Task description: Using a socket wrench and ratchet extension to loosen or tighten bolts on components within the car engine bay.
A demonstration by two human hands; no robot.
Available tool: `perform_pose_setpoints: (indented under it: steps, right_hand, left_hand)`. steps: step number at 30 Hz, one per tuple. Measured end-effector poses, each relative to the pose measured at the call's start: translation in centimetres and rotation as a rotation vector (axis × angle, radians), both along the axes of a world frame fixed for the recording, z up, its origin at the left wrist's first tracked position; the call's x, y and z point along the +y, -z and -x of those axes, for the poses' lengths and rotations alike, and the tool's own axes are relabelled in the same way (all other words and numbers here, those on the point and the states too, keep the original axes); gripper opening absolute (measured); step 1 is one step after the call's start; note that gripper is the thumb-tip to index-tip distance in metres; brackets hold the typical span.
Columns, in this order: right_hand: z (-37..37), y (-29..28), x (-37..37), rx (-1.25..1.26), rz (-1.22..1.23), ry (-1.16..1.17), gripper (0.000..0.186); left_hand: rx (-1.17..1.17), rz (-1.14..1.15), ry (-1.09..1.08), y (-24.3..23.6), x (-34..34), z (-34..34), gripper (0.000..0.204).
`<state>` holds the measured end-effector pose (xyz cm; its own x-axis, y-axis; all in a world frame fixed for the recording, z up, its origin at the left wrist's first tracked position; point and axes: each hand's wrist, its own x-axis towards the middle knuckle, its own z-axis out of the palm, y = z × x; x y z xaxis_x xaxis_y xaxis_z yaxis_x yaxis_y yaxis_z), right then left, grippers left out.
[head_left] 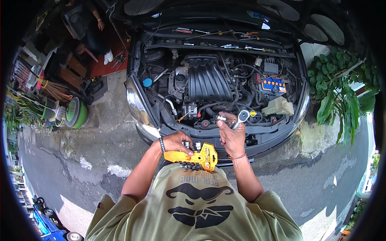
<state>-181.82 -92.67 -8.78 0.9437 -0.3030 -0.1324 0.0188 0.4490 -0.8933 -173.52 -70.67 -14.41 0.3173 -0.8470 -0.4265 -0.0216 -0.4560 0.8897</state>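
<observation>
My left hand (pixel 176 142) is closed round a yellow plastic socket holder (pixel 208 156) in front of my chest. Several chrome sockets (pixel 198 145) stand up from its top, and dark ones hang along its lower side. In my right hand (pixel 234 137), raised over the car's front edge, is a ratchet wrench (pixel 243 116) with its round head up. A small chrome socket (pixel 221 118) is pinched at the fingertips of that hand. Most of the ratchet's handle is hidden by the palm.
Beyond my hands lies an open engine bay with a black ribbed engine cover (pixel 210 82) and a battery (pixel 273 84). Loose hand tools (pixel 231 46) rest along the cowl. A person (pixel 82 24) stands at the far left. Leafy plants (pixel 337 88) grow at right.
</observation>
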Motion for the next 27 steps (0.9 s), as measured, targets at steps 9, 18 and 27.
perform_pose_setpoints:
  steps: [9,18,27]
  right_hand:
    - [-0.1,0.1,-0.5,0.008,0.22,-0.032,0.023]
    - [-0.2,0.1,-0.2,0.015,0.262,-0.043,0.021]
    - [-0.3,-1.2,-0.2,-0.131,0.513,-0.019,0.02]
  left_hand:
    - [-0.005,0.014,0.007,0.9,0.0,-0.3,0.033]
    - [0.012,0.003,-0.003,0.8,0.1,-0.4,0.033]
    - [0.031,0.001,-0.012,0.3,-0.2,-0.5,0.032]
